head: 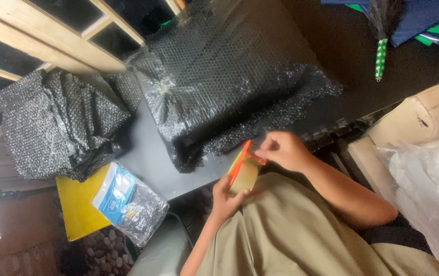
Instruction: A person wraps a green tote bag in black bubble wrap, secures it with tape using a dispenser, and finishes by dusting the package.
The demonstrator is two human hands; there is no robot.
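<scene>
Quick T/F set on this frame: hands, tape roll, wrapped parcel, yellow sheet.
1. Both hands hold the tape roll. True: left hand grips it from below, right hand pinches its top.
2. The parcel is wrapped in clear white bubble wrap. False: the wrap is black.
3. A yellow sheet lies left of the hands. True.
4. The plastic bag sits on top of the parcel. False: it lies partly on the yellow sheet.
5. The tape roll rests on the table. False: it is held up near the table's edge.

Wrapped parcel (224, 76) on table (148, 158); tape roll (243, 171) before it; bubble-wrap heap (56, 122) left.
</scene>
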